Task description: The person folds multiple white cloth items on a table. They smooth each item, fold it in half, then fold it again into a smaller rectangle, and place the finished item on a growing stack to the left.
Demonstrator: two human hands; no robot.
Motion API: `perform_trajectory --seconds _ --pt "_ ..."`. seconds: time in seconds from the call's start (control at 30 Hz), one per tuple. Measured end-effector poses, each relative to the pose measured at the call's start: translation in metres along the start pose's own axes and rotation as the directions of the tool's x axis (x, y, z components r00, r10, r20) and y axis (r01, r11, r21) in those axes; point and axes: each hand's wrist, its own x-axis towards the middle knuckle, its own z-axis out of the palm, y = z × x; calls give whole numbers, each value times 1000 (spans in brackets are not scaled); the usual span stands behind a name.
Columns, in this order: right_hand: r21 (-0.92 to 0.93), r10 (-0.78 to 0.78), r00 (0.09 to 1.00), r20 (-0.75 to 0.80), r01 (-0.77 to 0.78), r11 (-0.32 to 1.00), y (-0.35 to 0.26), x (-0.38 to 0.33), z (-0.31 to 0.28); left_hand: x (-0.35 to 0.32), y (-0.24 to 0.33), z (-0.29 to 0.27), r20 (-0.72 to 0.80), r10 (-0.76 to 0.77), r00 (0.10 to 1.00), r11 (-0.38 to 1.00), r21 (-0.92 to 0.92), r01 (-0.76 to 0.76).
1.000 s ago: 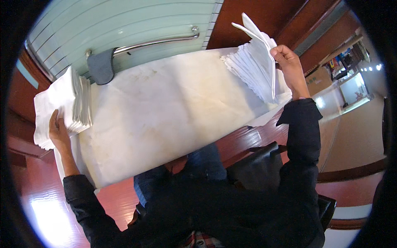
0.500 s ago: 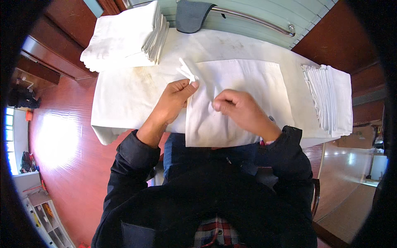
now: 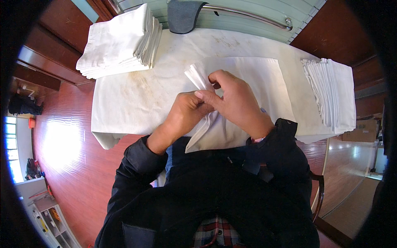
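Note:
A white cloth napkin (image 3: 260,82) lies on the table before me, its left side gathered into narrow folds that stick up past my fingers. My left hand (image 3: 184,113) is closed, pinching those gathered folds from the left. From the other side, my right hand (image 3: 240,101) grips the same folds, its thumb meeting my left fingers and its index finger bent over behind the cloth. The napkin's right part lies flat, and its near edge reaches the table's front edge by my lap. My hands hide part of the gathered middle.
A tall stack of folded white cloths (image 3: 118,43) stands at the far left. Another row of folded white cloths (image 3: 331,95) is at the right end. The stained white tablecloth (image 3: 124,99) covers the table. Behind it, a grey cloth (image 3: 185,16) hangs on a metal rail (image 3: 248,14).
My right hand has moved left and up to meet my left hand at the folds. The napkin's left side is now drawn into a narrower bunch, with its near left corner pulled in.

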Motion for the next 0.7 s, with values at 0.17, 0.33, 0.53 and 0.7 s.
perform_trajectory --seconds 0.17,0.33,0.53,0.7 --pt "50 113 993 18 -114 992 3 -5 -11 4 4 1 46 -64 997 991 124 58" --pt "219 220 965 -143 -186 958 19 -10 -54 12 14 -23 -219 -213 952 966 -196 171" --pt "74 -23 811 -584 82 994 27 21 -190 48 67 -98 -501 28 865 779 -531 -333" --pt "209 29 684 -729 181 961 11 43 -289 78 149 -183 -574 604 553 572 -171 -802"
